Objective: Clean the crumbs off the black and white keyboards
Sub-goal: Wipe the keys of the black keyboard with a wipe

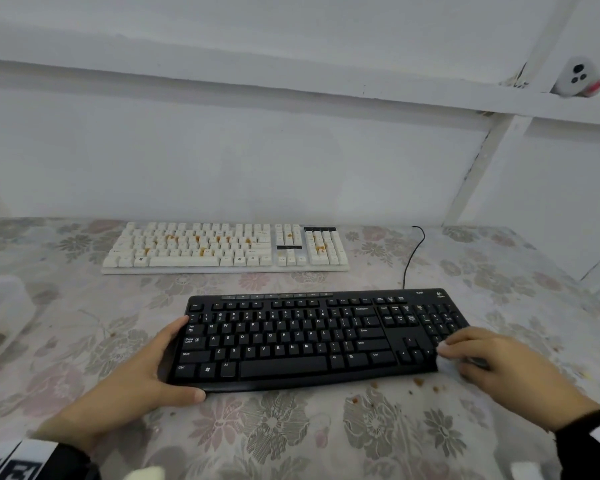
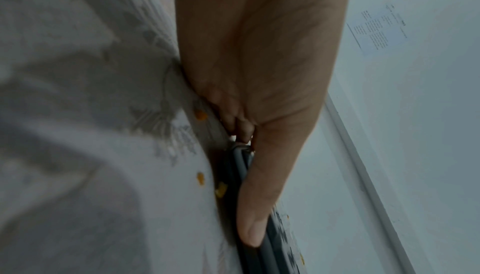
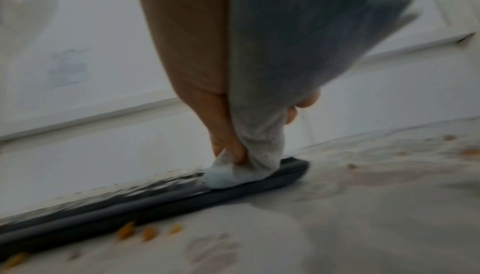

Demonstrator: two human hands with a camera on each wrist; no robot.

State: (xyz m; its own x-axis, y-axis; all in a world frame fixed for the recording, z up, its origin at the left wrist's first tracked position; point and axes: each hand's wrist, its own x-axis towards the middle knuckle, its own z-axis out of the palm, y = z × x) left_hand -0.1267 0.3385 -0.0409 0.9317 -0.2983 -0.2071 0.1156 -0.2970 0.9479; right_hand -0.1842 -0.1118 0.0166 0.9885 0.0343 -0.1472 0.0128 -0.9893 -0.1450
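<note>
A black keyboard (image 1: 291, 337) lies near me on the flowered tablecloth. My left hand (image 1: 146, 368) grips its left end, thumb along the front edge (image 2: 249, 206) and fingers over the far corner. My right hand (image 1: 489, 358) holds a white cloth (image 3: 249, 155) and presses it onto the keyboard's right end (image 3: 285, 175). Orange crumbs (image 1: 418, 382) lie on the tablecloth in front of the black keyboard's right part. Farther back a white keyboard (image 1: 222, 247) lies with orange crumbs (image 1: 201, 251) among its keys.
A black cable (image 1: 409, 258) runs from behind the black keyboard toward the wall. A white box (image 1: 0, 313) stands at the table's left edge. The white wall rises right behind the white keyboard. A white device (image 1: 577, 77) sits on a ledge, upper right.
</note>
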